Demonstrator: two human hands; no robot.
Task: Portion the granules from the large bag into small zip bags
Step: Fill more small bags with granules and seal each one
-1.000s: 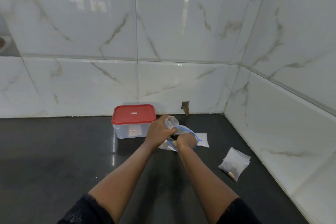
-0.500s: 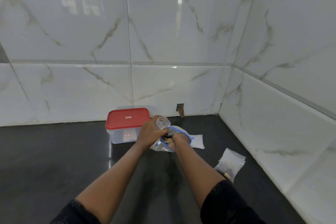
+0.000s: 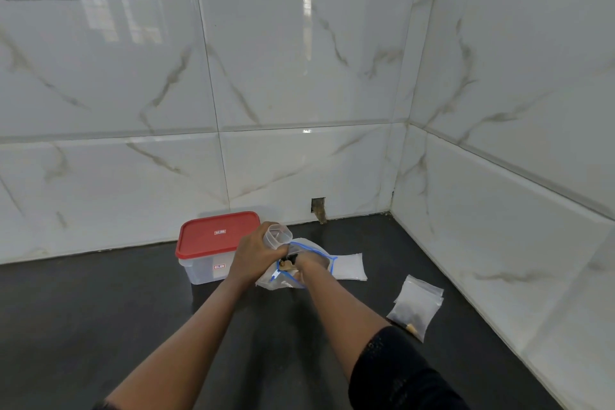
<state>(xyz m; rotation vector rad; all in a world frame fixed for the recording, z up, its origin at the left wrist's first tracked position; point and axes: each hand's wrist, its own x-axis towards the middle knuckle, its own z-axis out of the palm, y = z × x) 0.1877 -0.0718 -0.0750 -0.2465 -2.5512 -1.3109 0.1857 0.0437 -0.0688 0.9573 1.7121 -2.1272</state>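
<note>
Head view: left hand point(image 3: 256, 255) is gripping a clear plastic cup point(image 3: 279, 236) right above the crinkly large bag point(image 3: 281, 281) with the blue zip edge, sitting on the glossy black counter point(image 3: 100, 326). Right hand point(image 3: 311, 266) is reaching into its mouth, grip hidden, can't tell. Filled small zip bags point(image 3: 416, 309) are lying off right. The red-lidded tub point(image 3: 213, 243) is showing a label too tiny to read.
</note>
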